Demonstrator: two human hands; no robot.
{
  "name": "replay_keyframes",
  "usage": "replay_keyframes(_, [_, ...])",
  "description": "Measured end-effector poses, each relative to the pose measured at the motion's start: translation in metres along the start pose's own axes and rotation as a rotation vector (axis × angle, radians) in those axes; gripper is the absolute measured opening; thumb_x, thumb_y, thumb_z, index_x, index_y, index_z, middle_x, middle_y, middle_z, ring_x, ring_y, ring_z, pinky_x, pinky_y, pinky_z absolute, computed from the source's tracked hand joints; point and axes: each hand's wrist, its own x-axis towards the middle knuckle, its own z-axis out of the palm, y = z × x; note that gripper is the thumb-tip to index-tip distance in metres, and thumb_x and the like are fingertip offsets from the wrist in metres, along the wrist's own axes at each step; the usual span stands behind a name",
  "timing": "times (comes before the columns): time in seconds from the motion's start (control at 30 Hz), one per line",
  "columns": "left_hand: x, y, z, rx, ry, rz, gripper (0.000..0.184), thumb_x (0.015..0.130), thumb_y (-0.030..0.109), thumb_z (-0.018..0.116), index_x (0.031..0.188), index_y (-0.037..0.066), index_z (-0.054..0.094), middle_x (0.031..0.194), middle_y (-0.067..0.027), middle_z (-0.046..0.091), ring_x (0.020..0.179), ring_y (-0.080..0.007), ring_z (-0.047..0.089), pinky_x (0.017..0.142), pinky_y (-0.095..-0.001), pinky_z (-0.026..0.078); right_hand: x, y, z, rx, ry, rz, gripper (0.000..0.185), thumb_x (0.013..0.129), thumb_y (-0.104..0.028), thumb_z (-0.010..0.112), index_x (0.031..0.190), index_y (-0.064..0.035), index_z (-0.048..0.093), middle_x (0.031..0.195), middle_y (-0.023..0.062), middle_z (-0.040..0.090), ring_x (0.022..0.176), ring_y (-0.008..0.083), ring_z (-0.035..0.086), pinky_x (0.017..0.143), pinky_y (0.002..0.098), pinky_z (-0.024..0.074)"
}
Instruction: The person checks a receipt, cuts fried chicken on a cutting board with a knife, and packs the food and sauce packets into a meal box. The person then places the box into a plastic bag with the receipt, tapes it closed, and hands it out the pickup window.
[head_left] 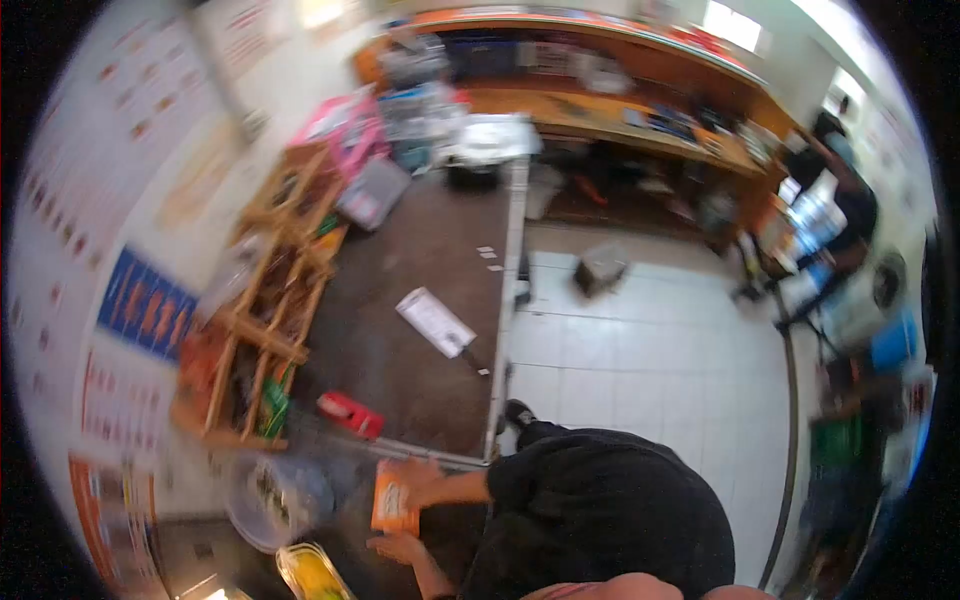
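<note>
An orange box (393, 508) with pale markings is at the lower centre, over a dark work surface. My right hand (424, 484) is on its upper right side, gripping it; motion blurs the fingers. Just below the box's lower end, my left hand (398, 547) has its fingers stretched out and nothing in it. A red object (350, 414) lies on the dark tabletop above the box. To the left is a clear round tub (275, 503) with small contents. A yellow pack (310, 574) sits below the tub.
A wooden divided rack (245, 365) with packets lines the left side. The dark table (410, 260) holds a white card (436, 322), with bags at its far end. A box (600, 270) is on the tiled floor. Another person (850, 215) is at the upper right.
</note>
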Motion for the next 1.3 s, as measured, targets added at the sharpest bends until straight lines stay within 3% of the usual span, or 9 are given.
replay_keyframes(0.27, [-0.036, 0.090, -0.088, -0.174, -0.106, -0.099, 0.069, 0.101, 0.058, 0.042, 0.146, 0.006, 0.048, 0.142, -0.0208, 0.053, 0.129, -0.0386, 0.053, 0.108, -0.0484, 0.043, 0.084, 0.102, 0.079, 0.452, 0.519, -0.138, 0.043, 0.088, -0.030, 0.067, 0.124, -0.0064, 0.067, 0.112, 0.0203, 0.066, 0.107, 0.0364, 0.058, 0.099, 0.0461, 0.0447])
replay_keyframes(0.33, [-0.021, 0.068, -0.055, -0.231, -0.090, -0.109, 0.061, 0.102, 0.052, 0.046, 0.135, 0.003, 0.061, 0.131, -0.0227, 0.062, 0.122, -0.0367, 0.059, 0.104, -0.0409, 0.046, 0.063, 0.080, 0.049, 0.521, 0.506, -0.147, 0.049, 0.088, -0.032, 0.070, 0.126, -0.0018, 0.064, 0.115, 0.0210, 0.065, 0.112, 0.0369, 0.058, 0.101, 0.0449, 0.0441])
replay_keyframes(0.43, [-0.022, 0.059, -0.073, -1.138, -0.383, -0.098, 0.070, 0.103, 0.053, 0.049, 0.140, -0.006, 0.054, 0.137, -0.0178, 0.059, 0.124, -0.0244, 0.057, 0.102, -0.0345, 0.045, 0.087, 0.091, 0.090, 0.849, 0.445, -0.107, 0.050, 0.092, -0.033, 0.072, 0.128, -0.0002, 0.060, 0.120, 0.0125, 0.065, 0.113, 0.0226, 0.059, 0.101, 0.0376, 0.0452])
replay_keyframes(0.5, [-0.027, 0.071, -0.093, -1.198, -0.514, -0.179, 0.068, 0.102, 0.050, 0.055, 0.142, -0.004, 0.052, 0.138, -0.0148, 0.059, 0.126, -0.0236, 0.056, 0.103, -0.0344, 0.044, 0.076, 0.079, 0.078, 0.943, 0.319, 0.021, 0.064, 0.090, -0.047, 0.070, 0.136, -0.0044, 0.056, 0.133, 0.0215, 0.061, 0.124, 0.0291, 0.058, 0.105, 0.0403, 0.0436])
replay_keyframes(0.63, [-0.030, 0.098, -0.111, -1.101, -0.612, -0.173, 0.066, 0.099, 0.046, 0.062, 0.144, 0.000, 0.051, 0.138, -0.0121, 0.059, 0.126, -0.0200, 0.056, 0.105, -0.0330, 0.043, 0.088, 0.093, 0.064, 0.840, 0.400, 0.100, 0.061, 0.092, -0.048, 0.067, 0.136, -0.0065, 0.056, 0.125, 0.0170, 0.065, 0.113, 0.0272, 0.064, 0.099, 0.0380, 0.0485])
replay_keyframes(0.77, [-0.040, 0.134, -0.116, -1.097, -0.705, -0.089, 0.063, 0.098, 0.043, 0.065, 0.141, -0.001, 0.054, 0.134, -0.0105, 0.062, 0.122, -0.0187, 0.059, 0.103, -0.0298, 0.044, 0.051, 0.073, -0.036, 1.162, 0.052, 0.305, 0.066, 0.093, -0.050, 0.067, 0.140, -0.0078, 0.049, 0.129, 0.0154, 0.060, 0.116, 0.0267, 0.057, 0.098, 0.0392, 0.0472])
replay_keyframes(1.0, [-0.040, 0.216, -0.074, -1.175, -0.803, -0.103, 0.064, 0.096, 0.049, 0.064, 0.138, 0.002, 0.058, 0.128, -0.0089, 0.065, 0.114, -0.0194, 0.060, 0.098, -0.0299, 0.043, 0.060, 0.154, -0.127, 1.089, 0.108, 0.490, 0.077, 0.088, -0.071, 0.056, 0.142, -0.0178, 0.050, 0.152, 0.0119, 0.042, 0.130, 0.0445, 0.043, 0.093, 0.0692, 0.0404])
replay_keyframes(1.23, [-0.048, 0.291, -0.094, -0.893, -0.858, -0.273, 0.067, 0.098, 0.062, 0.050, 0.138, 0.010, 0.060, 0.128, -0.0055, 0.064, 0.118, -0.0189, 0.056, 0.096, -0.0366, 0.042, 0.079, 0.206, -0.174, 1.031, -0.062, 0.268, 0.078, 0.089, -0.065, 0.058, 0.146, -0.0148, 0.045, 0.160, 0.0124, 0.030, 0.136, 0.0478, 0.038, 0.101, 0.0691, 0.0339])
replay_keyframes(1.3, [-0.059, 0.306, -0.088, -1.164, -0.904, -0.071, 0.064, 0.101, 0.056, 0.049, 0.140, 0.006, 0.057, 0.132, -0.0058, 0.062, 0.122, -0.0194, 0.055, 0.099, -0.0370, 0.043, 0.086, 0.220, -0.167, 0.917, -0.071, 0.177, 0.079, 0.089, -0.058, 0.061, 0.149, -0.0104, 0.040, 0.158, 0.0159, 0.034, 0.135, 0.0458, 0.042, 0.103, 0.0637, 0.0363])
